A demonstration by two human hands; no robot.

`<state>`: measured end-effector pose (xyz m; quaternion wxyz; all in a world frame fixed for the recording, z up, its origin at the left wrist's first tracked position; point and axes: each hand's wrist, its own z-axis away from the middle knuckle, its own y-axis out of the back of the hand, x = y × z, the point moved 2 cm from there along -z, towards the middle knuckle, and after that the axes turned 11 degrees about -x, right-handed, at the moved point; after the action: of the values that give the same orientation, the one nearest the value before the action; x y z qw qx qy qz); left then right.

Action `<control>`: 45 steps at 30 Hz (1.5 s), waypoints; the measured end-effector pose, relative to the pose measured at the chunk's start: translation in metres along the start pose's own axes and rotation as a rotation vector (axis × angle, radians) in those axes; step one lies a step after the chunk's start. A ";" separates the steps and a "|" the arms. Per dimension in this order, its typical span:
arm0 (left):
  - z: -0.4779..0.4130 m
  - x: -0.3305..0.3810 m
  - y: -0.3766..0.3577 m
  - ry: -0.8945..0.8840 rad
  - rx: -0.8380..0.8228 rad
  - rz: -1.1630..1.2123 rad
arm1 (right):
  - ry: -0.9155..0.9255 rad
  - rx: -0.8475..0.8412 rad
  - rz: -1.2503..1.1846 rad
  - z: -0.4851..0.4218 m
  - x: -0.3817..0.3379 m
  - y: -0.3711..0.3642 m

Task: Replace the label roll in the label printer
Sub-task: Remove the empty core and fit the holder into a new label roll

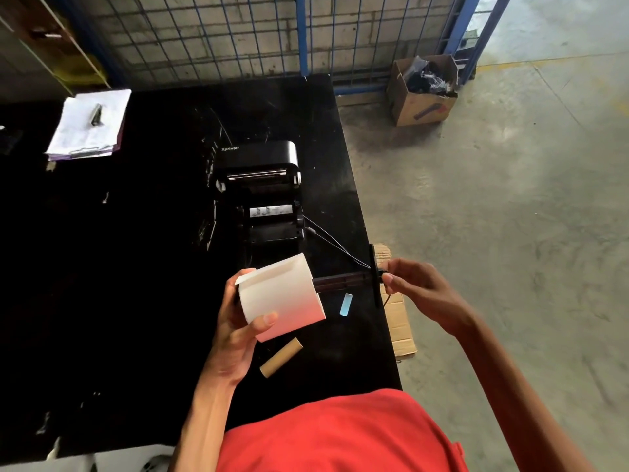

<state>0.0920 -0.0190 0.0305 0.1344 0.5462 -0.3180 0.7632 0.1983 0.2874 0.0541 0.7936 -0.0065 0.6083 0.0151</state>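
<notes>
Held above the table [136, 267] before the open printer [263, 199]: roll [282, 298], light, crushable, cupped round in left hand [235, 335]; rigid spindle [343, 279] pinched near its flange by right hand [418, 287].

The fat white roll of paper labels [282, 296] looks matt and smooth, its outer wrap lifting at one edge. Through it runs a thin black plastic spindle [343, 280] with a dull finish. The black plastic label printer [262, 185] has a glossy curved lid that catches light along its side. Beneath lies the glossy black tabletop [136, 267], scratched and scuffed pale in places. The short brown cardboard core tube [281, 358] is matt and fibrous. The small pale blue strip [345, 304] looks shiny. The grey concrete floor [510, 199] appears rough and stained.
</notes>
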 end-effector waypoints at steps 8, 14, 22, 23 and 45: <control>0.000 0.000 -0.012 0.036 -0.068 -0.089 | -0.019 -0.084 0.147 -0.016 0.000 -0.046; 0.003 0.003 -0.015 0.054 -0.065 -0.124 | 0.005 -0.056 0.132 -0.016 0.005 -0.061; 0.004 0.009 -0.015 0.099 -0.108 -0.170 | -0.026 -0.059 0.019 -0.012 0.010 -0.059; 0.003 0.009 -0.015 0.103 -0.114 -0.180 | -0.029 -0.058 0.069 -0.012 0.012 -0.060; -0.023 0.082 -0.043 -0.287 -0.349 -0.888 | -0.170 -0.125 -0.986 -0.009 -0.013 -0.088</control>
<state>0.0680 0.0163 0.1160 0.4908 0.6979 -0.1931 0.4845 0.1890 0.1993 0.0633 0.7512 -0.3391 0.4640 -0.3246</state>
